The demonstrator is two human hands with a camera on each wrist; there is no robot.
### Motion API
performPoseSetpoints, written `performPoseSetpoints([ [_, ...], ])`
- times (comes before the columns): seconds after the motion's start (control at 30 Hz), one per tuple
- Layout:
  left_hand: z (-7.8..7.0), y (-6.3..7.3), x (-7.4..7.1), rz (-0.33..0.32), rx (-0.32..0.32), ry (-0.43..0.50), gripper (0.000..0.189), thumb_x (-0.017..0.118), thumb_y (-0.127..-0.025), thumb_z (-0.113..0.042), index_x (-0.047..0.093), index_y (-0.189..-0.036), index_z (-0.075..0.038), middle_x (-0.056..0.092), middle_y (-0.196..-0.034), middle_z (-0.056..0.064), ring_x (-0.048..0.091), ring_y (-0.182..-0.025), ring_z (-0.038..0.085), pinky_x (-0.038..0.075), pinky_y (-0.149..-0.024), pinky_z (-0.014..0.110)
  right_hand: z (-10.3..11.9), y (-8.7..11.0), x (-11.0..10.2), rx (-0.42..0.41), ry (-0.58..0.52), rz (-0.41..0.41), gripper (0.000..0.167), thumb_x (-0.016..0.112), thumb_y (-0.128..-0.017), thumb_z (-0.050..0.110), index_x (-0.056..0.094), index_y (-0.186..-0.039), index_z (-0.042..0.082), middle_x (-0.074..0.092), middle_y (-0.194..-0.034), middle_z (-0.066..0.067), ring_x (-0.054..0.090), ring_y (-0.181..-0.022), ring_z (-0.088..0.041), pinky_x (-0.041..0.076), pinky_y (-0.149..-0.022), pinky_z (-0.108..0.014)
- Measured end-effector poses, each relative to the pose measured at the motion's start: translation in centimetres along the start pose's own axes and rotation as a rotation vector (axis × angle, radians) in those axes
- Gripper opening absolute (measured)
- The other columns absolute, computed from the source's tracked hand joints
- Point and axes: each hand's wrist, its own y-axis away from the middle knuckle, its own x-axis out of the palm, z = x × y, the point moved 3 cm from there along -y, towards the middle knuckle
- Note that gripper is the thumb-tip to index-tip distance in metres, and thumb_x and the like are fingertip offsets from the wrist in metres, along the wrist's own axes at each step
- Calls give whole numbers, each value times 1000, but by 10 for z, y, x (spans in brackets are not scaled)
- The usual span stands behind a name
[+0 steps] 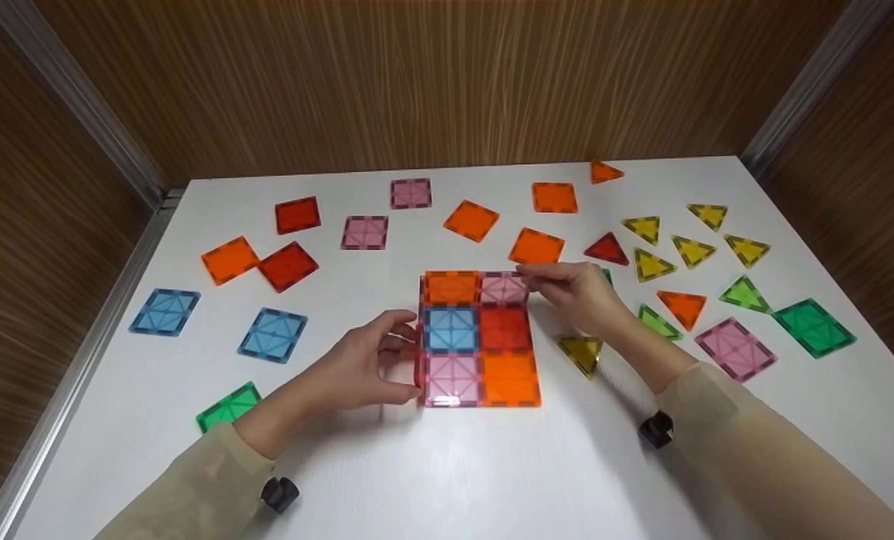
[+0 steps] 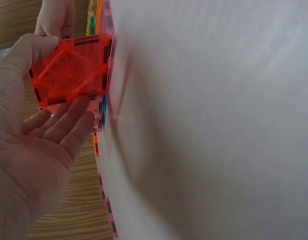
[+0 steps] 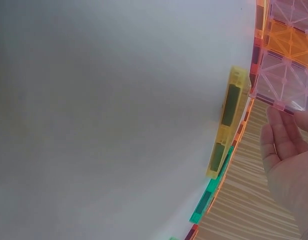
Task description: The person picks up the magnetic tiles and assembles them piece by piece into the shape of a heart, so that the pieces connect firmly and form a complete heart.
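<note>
Pinching the far right corner of a flat grid of tiles [image 1: 477,339], the right hand [image 1: 578,294] holds a pink tile [image 1: 504,288] by its top edge, fingers curled over it; that tile sits in the grid's far row, just beside an orange tile [image 1: 451,287]. The left hand [image 1: 361,367] lies at the grid's left edge, thumb and fingers curled around an upright reddish-orange tile [image 2: 69,70] that stands against that edge (the left wrist view shows the thumb above it and the fingers below). The grid's long axis runs away from the person, between the two hands: two tiles across, three deep, with blue and red in the middle row, pink and orange in the near row. The pink tile lies far-left of the right hand; the left hand is well apart from it.

A yellow triangle [image 1: 580,352] rests on the table [image 1: 447,480] just under the right forearm. Farther right lie more triangles and a green square [image 1: 814,327]; to the left, two blue squares [image 1: 273,334], orange, red and pink squares. No container is present.
</note>
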Motion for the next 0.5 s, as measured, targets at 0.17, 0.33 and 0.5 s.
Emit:
performPoseSetpoints([
  [0.17, -1, 0, 1, -15, 47, -43, 96, 93, -83, -19, 39, -162, -17, 60, -141, 6, 58, -130, 21, 51, -111, 45, 1, 0, 0, 11, 17, 6, 34, 63, -106, 4, 72, -139, 11, 75, -130, -2, 71, -115, -21, 56, -98, -23],
  [0.33, 0, -1, 2, -16, 63, -35, 96, 93, -83, -20, 39, -162, -25, 60, -142, 5, 57, -130, 18, 50, -111, 45, 1, 1, 0, 2, 21, 3, 34, 63, -106, 4, 72, -139, 10, 75, -129, -2, 71, -113, -21, 56, -95, -21],
  [0.5, 0, -1, 0, -40, 54, -83, 107, 94, -81, -25, 30, -167, -23, 54, -148, 2, 51, -140, 22, 49, -113, 47, 1, 2, 0, 6, 18, 6, 35, 63, -106, 4, 71, -140, 10, 75, -129, -3, 71, -112, -23, 56, -92, -19],
])
